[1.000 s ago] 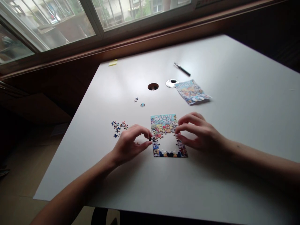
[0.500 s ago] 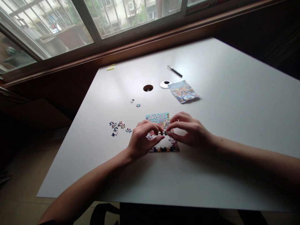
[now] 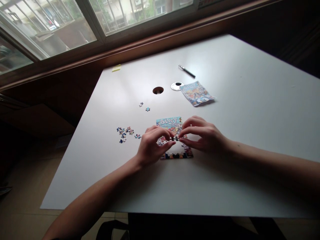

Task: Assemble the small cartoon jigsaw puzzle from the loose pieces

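Note:
A small jigsaw puzzle [image 3: 168, 121], colourful with a light blue top strip, lies on the table in front of me. Its lower middle is a bare pale patch, edged below by a row of joined dark pieces. My left hand [image 3: 153, 145] reaches in from the left, thumb and index finger curled around a small dark puzzle piece [image 3: 175, 138] over the puzzle. From the right, my right hand [image 3: 203, 135] pinches at the same piece with thumb and index finger. The fingertips partly hide the piece, and the hands cover both sides of the puzzle.
Loose puzzle pieces [image 3: 122, 133] lie in a cluster left of the puzzle; two more pieces [image 3: 147, 109] lie farther back. Behind are a printed packet [image 3: 197, 94], a pen [image 3: 187, 71], a round metal cover [image 3: 176, 86] and a table hole [image 3: 158, 90]. A yellow sticky note [image 3: 116, 68] marks the far edge.
The view has shifted slightly, so the table sits a little higher in the picture. Both hands stay at the puzzle, with only slight finger movement around the piece.

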Action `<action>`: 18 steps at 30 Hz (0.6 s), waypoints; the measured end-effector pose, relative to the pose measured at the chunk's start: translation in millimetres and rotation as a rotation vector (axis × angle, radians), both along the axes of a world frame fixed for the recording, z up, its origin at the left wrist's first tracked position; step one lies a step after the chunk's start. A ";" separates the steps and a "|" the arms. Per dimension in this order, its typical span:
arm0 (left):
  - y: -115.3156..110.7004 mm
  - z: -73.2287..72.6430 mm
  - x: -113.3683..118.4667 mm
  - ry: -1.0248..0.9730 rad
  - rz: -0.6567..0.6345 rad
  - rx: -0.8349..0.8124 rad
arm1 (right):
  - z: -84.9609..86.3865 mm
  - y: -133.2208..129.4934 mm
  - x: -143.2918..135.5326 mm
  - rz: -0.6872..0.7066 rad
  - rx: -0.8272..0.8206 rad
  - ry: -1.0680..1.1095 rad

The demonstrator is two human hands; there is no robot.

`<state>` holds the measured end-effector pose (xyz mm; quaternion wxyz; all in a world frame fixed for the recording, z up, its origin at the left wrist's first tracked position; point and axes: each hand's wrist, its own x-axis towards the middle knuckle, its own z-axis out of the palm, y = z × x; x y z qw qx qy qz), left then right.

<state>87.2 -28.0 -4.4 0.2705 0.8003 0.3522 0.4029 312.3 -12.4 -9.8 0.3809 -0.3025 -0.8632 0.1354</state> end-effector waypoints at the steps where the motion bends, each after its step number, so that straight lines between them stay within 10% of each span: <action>1: 0.4 0.0 -0.4 0.014 0.002 0.012 | -0.2 0.1 -0.2 0.001 0.004 0.000; 18: 9.2 -6.8 -37.8 0.338 -0.211 0.223 | -11.5 6.9 -3.9 -0.116 -0.062 -0.204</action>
